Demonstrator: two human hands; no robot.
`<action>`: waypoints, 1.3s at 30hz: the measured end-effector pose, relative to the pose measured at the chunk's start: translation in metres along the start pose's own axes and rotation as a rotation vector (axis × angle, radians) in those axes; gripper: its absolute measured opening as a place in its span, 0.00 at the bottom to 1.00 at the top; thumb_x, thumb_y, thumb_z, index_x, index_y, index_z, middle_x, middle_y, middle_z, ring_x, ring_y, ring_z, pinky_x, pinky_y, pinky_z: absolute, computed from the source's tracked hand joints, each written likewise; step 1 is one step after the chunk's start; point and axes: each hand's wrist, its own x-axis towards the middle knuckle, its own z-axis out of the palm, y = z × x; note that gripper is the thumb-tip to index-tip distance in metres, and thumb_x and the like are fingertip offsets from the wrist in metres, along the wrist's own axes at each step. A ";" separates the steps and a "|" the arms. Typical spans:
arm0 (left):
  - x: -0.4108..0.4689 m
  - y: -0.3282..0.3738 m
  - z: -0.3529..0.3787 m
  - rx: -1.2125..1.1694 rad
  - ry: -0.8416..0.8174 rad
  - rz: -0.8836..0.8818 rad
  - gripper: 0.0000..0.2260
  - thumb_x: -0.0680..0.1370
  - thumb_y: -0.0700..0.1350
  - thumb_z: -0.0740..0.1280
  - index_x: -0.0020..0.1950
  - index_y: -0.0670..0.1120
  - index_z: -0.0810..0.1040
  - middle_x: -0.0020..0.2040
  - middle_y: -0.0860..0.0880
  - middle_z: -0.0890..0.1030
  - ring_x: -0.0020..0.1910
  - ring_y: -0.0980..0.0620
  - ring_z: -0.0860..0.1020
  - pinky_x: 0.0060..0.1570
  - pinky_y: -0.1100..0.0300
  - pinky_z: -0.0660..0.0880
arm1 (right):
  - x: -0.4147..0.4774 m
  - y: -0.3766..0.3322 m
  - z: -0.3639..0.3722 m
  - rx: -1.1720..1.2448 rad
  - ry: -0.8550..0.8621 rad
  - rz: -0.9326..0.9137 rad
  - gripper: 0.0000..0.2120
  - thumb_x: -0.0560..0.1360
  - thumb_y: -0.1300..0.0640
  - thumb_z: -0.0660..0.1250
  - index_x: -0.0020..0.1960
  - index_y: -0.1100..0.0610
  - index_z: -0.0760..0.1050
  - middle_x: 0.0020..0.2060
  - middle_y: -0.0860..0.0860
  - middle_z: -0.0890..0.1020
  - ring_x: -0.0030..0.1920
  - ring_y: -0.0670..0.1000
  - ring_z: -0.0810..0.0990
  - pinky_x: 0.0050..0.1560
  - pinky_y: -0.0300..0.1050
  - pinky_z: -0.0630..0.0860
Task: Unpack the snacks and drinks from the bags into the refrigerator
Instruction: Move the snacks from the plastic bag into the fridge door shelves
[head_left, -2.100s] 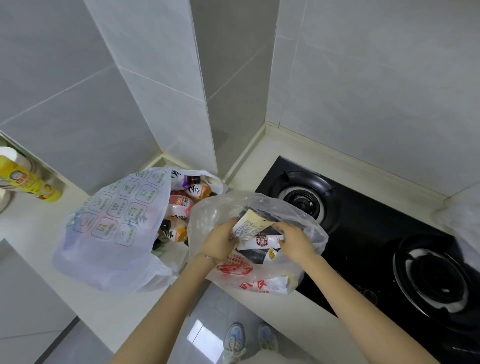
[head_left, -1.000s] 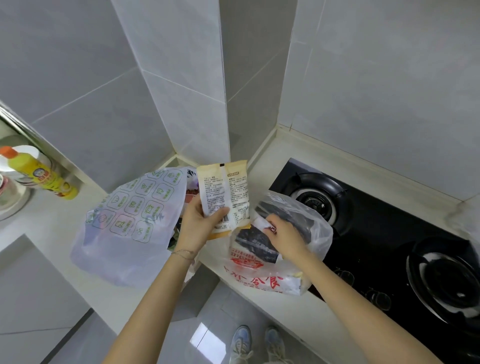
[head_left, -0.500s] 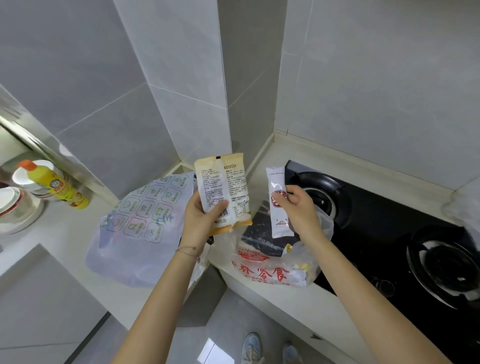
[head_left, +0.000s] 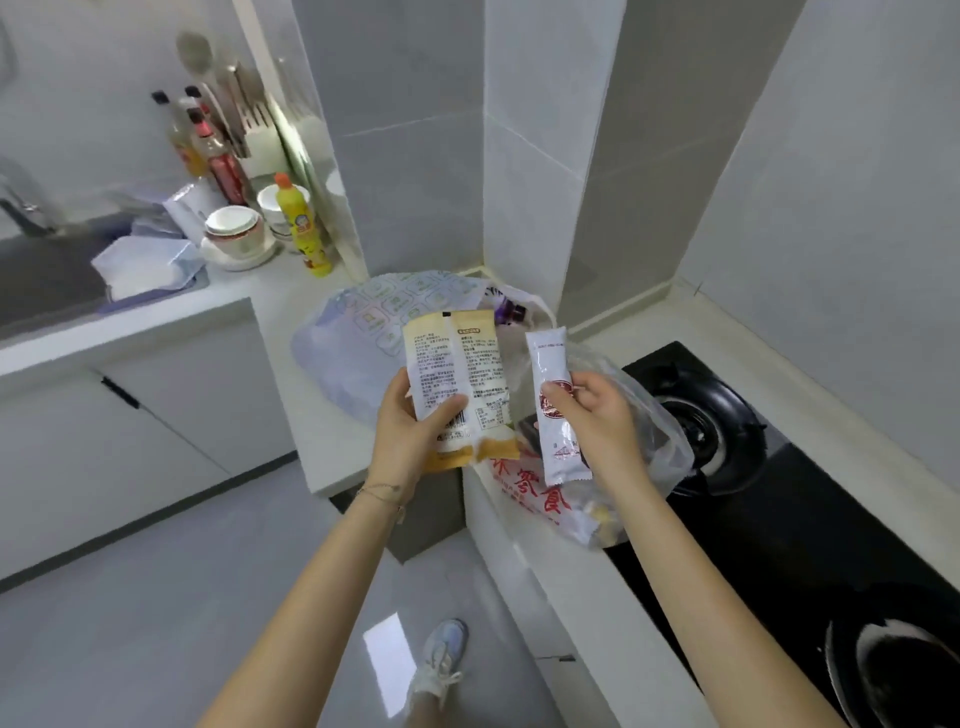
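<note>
Head view: left hand (head_left: 408, 441) gripped a flat tan printed snack packet (head_left: 457, 374) by its lower half, thumb across the front and fingers curled behind. The packet stood upright, above and left of the clear plastic bag with red print (head_left: 530, 499).

Right hand (head_left: 602, 421) pinched a narrow white sachet with a round red logo (head_left: 553, 400) at mid-length. It was upright, right over that bag's mouth. Both items were clear of the bag and apart from each other.

The bag sat on the white tabletop (head_left: 322, 447) with more packets visible inside. A translucent white bag with green icons (head_left: 353, 343) lay just left of and behind it. A black gas hob (head_left: 779, 519) sat right of it, with the bag's far side overlapping the hob edge. Refrigerator not in frame.

My read: the step was carrying these two items to the fridge.
- Both hands were full, so the door would need a free one. Best to tuck the sachet against the packet in the left hand and keep the right for the handle.
- The sachet hold looked light and the film slick, so wrap more fingers before moving.
- Both bags still looked loaded, so the task was early.
</note>
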 end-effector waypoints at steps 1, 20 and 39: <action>-0.013 0.002 -0.006 0.000 0.034 0.002 0.17 0.74 0.37 0.72 0.61 0.45 0.75 0.55 0.50 0.83 0.51 0.52 0.83 0.47 0.58 0.81 | -0.006 -0.003 0.005 -0.007 -0.042 -0.008 0.07 0.75 0.57 0.70 0.52 0.58 0.76 0.37 0.48 0.85 0.34 0.45 0.83 0.36 0.41 0.78; -0.285 0.015 -0.179 -0.025 0.734 0.076 0.16 0.74 0.36 0.71 0.59 0.49 0.75 0.55 0.50 0.83 0.52 0.52 0.83 0.46 0.56 0.81 | -0.209 -0.021 0.183 -0.050 -0.884 -0.104 0.07 0.75 0.57 0.70 0.50 0.57 0.75 0.43 0.51 0.86 0.42 0.51 0.86 0.36 0.42 0.81; -0.677 -0.007 -0.261 0.006 1.194 0.096 0.14 0.74 0.36 0.72 0.55 0.50 0.77 0.51 0.52 0.84 0.50 0.54 0.83 0.45 0.61 0.80 | -0.583 0.018 0.241 -0.021 -1.374 -0.111 0.07 0.74 0.61 0.71 0.51 0.62 0.77 0.40 0.54 0.86 0.39 0.51 0.85 0.39 0.43 0.80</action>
